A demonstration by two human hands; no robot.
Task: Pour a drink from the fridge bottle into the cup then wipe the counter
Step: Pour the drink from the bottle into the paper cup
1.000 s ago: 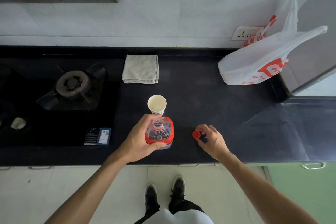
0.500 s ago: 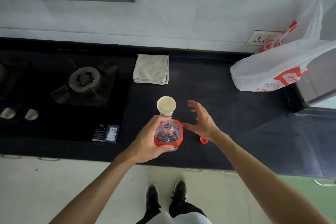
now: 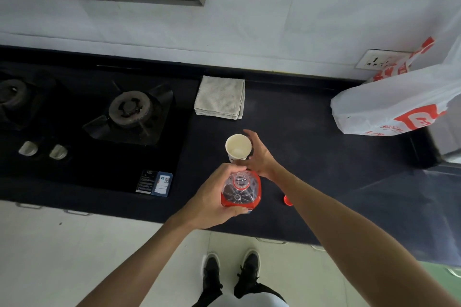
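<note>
So, left hand (image 3: 212, 198): fingers and thumb curled round the bottle (image 3: 240, 189) at its shoulder, wrapping it from its left side.
bottle: upright by the front edge of the counter (image 3: 319, 157), long axis vertical, open neck pointing up at the camera, red label band. Couldn't tell if the base sat on the counter or hung just above it.
cap (image 3: 288, 200): off, lying alone on the counter just right of the bottle, touched by neither hand.
right hand (image 3: 260, 158): curled round the right side of the cup (image 3: 238, 147), thumb on the near wall, index finger over the far side. Read as a steadying hold.
cup: paper, upright, mouth open. It stood just beyond the bottle, straight away from the body, and the 2 almost overlapped in view.
key relation: cup was dead ahead of the bottle neck, so the pour likely called for tipping the neck forward, away from the person. Left hand had the bottle, and right hand was the nearer 1 to the cup.
cloth (image 3: 220, 97): folded, untouched, well beyond the cup near the wall (image 3: 249, 20), with the hob (image 3: 131, 108) to its left.
change vs 0.5 s ago: right hand was spread then, holding nothing, between cap and cup. It had since closed on the cup. 1.0 s ago it pinched the cap at the counter. Left-hand grip and bottle pose matched both earlier frames.
</note>
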